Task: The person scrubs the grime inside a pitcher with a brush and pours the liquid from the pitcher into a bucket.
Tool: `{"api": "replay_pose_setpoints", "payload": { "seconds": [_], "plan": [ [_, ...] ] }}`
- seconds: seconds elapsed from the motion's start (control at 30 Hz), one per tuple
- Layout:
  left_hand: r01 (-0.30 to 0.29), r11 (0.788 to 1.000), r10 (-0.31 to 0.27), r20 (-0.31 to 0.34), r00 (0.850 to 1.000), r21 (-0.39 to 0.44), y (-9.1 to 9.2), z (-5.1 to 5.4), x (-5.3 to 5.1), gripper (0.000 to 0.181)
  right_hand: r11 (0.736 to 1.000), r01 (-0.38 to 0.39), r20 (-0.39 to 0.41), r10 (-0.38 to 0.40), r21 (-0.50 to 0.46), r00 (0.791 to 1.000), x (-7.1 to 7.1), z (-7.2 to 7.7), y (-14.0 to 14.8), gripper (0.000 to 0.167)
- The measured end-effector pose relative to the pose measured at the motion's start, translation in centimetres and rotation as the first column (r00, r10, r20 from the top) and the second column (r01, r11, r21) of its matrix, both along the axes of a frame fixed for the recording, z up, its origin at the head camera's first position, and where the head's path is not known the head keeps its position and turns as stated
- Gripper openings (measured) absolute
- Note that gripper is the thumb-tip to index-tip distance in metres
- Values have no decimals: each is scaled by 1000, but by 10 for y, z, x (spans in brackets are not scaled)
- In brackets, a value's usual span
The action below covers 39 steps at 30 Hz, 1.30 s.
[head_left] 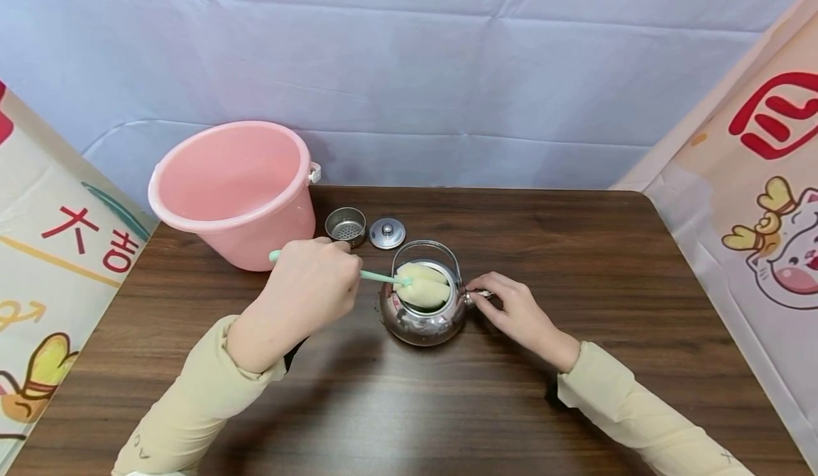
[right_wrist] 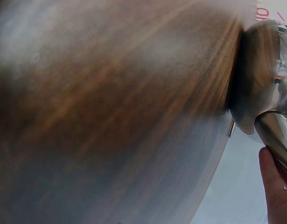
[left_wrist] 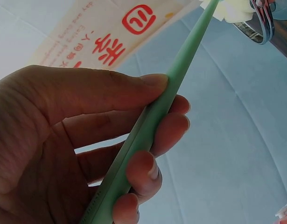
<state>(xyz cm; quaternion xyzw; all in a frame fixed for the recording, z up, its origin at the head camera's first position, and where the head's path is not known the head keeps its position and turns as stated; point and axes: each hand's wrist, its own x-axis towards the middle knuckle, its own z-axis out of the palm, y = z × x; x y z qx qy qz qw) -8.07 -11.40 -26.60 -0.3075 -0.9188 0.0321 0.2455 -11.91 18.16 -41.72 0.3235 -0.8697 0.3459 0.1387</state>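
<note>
Near the middle of the head view, the left hand (head_left: 313, 280) grips the green handle (head_left: 378, 277) of a brush, fingers curled round it and thumb laid along it in the left wrist view. The brush's pale sponge head (head_left: 424, 293) sits at the mouth of the steel kettle (head_left: 422, 330), which stands upright on the wooden table (head_left: 575, 249), its bail (head_left: 429, 242) raised. The right hand (head_left: 516, 311) appears to pinch the spout (head_left: 471, 299) at the kettle's right side, thumb below and fingers above. The step in hand looks like working the sponge inside the mouth; to do it well, the right hand should steady the kettle against twisting, while the left tilts the handle more upright so that the soft head squeezes past the rim and clears the bail. How deep the sponge reaches cannot be told, since it covers most of the opening and hides the inside. The left hand hides the middle of the handle in the head view. In the right wrist view the kettle is cut off at the right edge, with just one digit clear against the spout, so how firmly it is held is uncertain.
</note>
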Motion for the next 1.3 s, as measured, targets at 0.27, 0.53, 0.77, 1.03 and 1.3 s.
{"api": "replay_pose_setpoints", "payload": {
  "seconds": [0.27, 0.53, 0.77, 1.03, 1.3],
  "plan": [
    [-1, 1000, 1, 5, 1000, 6, -2, 1, 1, 26, 1000, 5, 8, -5, 3, 1000, 0, -1, 0, 14],
    [-9, 1000, 9, 20, 1000, 19, -5, 3, 2, 26, 1000, -3, 24, 3, 11, 1000, 1, 0, 1, 12],
    [-28, 998, 27, 16, 1000, 58, -10, 5, 1, 20, 1000, -4, 38, 4, 12, 999, 2, 0, 1, 11],
    [-56, 990, 57, 1, 998, 132, -20, -3, -3, 10, 1000, 0, 22, 0, 13, 1000, 0, 1, 0, 11],
    [-102, 965, 99, 25, 995, 241, -31, -10, -9, 4, 1000, -7, 3, 7, 3, 1000, -1, 0, 0, 12]
  ]
}}
